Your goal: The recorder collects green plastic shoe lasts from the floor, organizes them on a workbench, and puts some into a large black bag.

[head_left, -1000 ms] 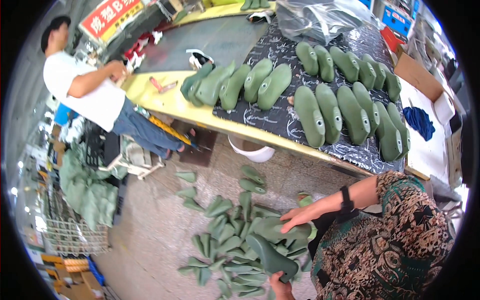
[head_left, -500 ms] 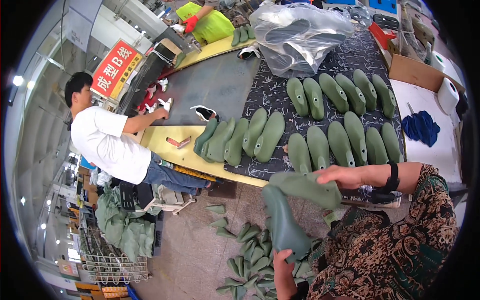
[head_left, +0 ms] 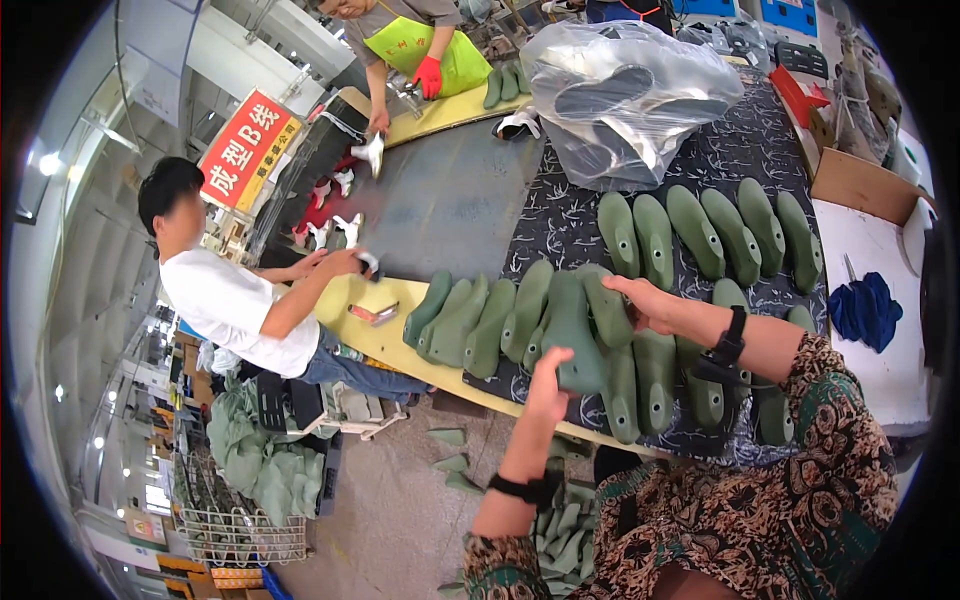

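Note:
My left hand (head_left: 548,388) is closed around the heel end of a dark green shoe last (head_left: 571,335), held over the near side of the table. Close beside it, my right hand (head_left: 645,303) grips a lighter green shoe last (head_left: 608,314). The two lasts overlap in view, and I cannot tell whether they touch. To their left, a row of green shoe lasts (head_left: 490,330) lies on the dark patterned cloth (head_left: 565,220) and the yellow table edge. More pairs lie to the right, a far row (head_left: 708,232) and a near row (head_left: 655,380) partly hidden by my right arm.
A large clear plastic bag (head_left: 630,95) of dark soles stands at the far side. A person in a white shirt (head_left: 235,305) handles a shoe by the conveyor (head_left: 450,200); another wears a yellow-green apron (head_left: 430,55). Loose lasts (head_left: 560,530) cover the floor below me.
Both hands have lifted the two shoe lasts from beyond the table's near edge up over the cloth. The person in the apron has leaned in with a white shoe.

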Demonstrator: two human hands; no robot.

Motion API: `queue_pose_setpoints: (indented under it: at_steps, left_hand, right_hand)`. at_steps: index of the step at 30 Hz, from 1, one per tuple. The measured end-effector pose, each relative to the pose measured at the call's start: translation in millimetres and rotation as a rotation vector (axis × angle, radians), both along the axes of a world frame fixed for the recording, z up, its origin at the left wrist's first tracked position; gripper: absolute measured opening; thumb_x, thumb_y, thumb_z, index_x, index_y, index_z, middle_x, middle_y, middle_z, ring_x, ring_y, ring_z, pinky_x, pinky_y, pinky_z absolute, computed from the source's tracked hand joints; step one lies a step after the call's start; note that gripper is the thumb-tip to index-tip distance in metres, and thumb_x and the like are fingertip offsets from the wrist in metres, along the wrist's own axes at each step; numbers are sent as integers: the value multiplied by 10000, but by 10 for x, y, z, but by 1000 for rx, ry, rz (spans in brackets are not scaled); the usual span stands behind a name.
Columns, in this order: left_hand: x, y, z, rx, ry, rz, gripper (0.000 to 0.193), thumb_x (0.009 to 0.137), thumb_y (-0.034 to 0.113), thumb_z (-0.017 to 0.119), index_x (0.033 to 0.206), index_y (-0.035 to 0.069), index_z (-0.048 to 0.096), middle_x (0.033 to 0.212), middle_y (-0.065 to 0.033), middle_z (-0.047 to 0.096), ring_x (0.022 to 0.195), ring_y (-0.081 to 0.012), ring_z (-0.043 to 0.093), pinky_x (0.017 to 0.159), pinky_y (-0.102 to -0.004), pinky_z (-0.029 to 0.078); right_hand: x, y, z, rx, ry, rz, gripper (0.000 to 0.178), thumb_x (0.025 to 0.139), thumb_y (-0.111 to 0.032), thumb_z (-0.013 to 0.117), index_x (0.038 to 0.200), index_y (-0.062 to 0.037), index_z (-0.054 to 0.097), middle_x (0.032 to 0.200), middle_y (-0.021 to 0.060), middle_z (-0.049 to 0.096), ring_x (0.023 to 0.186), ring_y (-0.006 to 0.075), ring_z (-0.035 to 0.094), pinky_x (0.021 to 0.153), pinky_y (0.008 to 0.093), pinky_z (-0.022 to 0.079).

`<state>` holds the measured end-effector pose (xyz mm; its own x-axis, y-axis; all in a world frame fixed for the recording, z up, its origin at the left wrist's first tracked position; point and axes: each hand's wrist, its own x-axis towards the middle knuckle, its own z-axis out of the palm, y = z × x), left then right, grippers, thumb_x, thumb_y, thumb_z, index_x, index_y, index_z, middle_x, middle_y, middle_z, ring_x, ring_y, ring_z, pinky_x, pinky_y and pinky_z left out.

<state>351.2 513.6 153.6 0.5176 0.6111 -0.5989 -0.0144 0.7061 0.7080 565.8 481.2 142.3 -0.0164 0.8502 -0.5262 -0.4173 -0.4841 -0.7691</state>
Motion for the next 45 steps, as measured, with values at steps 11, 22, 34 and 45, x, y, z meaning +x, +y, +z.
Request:
queue_pose_setpoints:
  at_steps: [11,22,34,45]
  left_hand:
    - [1218,1992,-759,677,532,-321,469,774,226,525,1141,-61,475,1136,-283,521,1071,-404,508,842,-459,431]
    - [-560,1618,-431,1415,620,-25,296,706,123,644,971,1,594,1059,-175,565,1033,-336,517,893,-396,402]
    - [-1360,2286,-854,1326,1443,-226,825,479,421,809,1146,82,460,1149,-221,410,1068,-381,395,843,-493,315]
    - [-1766,3426,-1099,1266,1797,-97,832,526,434,784,1183,94,403,1177,-230,373,1103,-385,370,879,-492,316]
  right_hand:
    - [113,1693,-609,319,-1175,89,512,922,-392,306,1037,60,520,1028,277,556,988,462,494,861,484,393]
    - [-124,2028,-869,0,-1844,118,467,742,-355,638,1048,-50,461,1032,154,540,983,343,507,815,471,412]
    - [157,1995,-800,-61,-1644,216,458,784,-398,556,955,27,565,1116,140,551,969,319,553,800,411,450]
    - [152,1948,-799,12,-1660,132,457,740,-405,559,828,38,629,1136,145,556,979,305,560,794,400,460]
